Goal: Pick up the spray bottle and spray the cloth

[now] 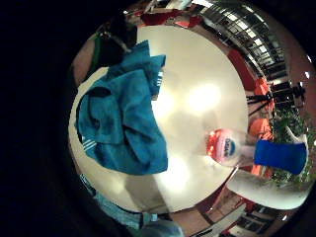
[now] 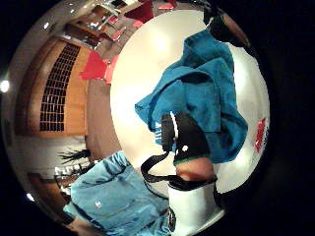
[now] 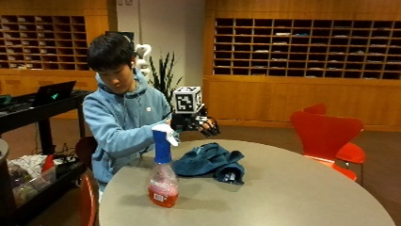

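Observation:
The spray bottle (image 3: 163,175) stands upright on the round grey table (image 3: 282,193), near its edge in front of the person. It has a white trigger head, a blue neck and a clear body with red liquid. It also shows in the little finger side view, as the spray bottle (image 1: 232,147) on the table (image 1: 197,69). A crumpled teal cloth (image 3: 210,162) lies just behind it; from the palm the cloth (image 1: 123,123) (image 2: 206,96) is spread below the hand. My gloved right hand (image 3: 204,126) hovers above the cloth, apart from it, with loosely curled fingers that hold nothing.
Two red chairs (image 3: 325,136) stand at the table's far right, and another red chair back (image 3: 88,197) at the near left. A black cart (image 3: 37,141) with clutter stands at the left. The person's blue sleeve (image 3: 134,136) reaches over the table's edge by the bottle.

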The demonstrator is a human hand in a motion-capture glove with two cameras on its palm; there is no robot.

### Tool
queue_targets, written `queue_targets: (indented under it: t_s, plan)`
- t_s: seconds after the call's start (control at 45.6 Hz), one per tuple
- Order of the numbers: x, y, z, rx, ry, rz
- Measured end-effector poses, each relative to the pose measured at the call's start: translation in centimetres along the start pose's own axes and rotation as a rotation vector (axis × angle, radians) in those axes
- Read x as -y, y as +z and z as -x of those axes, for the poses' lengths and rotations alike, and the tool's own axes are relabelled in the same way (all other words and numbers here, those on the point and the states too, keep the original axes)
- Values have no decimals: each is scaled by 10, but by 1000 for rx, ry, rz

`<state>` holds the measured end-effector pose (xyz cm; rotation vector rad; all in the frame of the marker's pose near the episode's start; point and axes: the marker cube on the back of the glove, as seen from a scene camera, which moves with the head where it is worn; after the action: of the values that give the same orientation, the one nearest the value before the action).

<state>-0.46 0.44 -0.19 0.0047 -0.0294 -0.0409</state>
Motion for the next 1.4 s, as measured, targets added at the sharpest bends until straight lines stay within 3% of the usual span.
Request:
queue_targets:
  t_s: [0.154,0.263,0.527,0.637,0.9,1.142,1.273,1.405]
  plan:
    - [-9,-9,-13,-70,-164,-117]
    - [-16,-22,-4,65,-46,-216]
    - [-46,-58,-17,111,-7,-533]
    - [-63,-76,-39,177,64,-692]
    - [-118,-80,-90,301,228,-908]
    - [-156,-52,-149,434,506,-1125]
    - [-151,-25,-184,543,660,-1164]
    - [-132,1,-216,702,757,-1100]
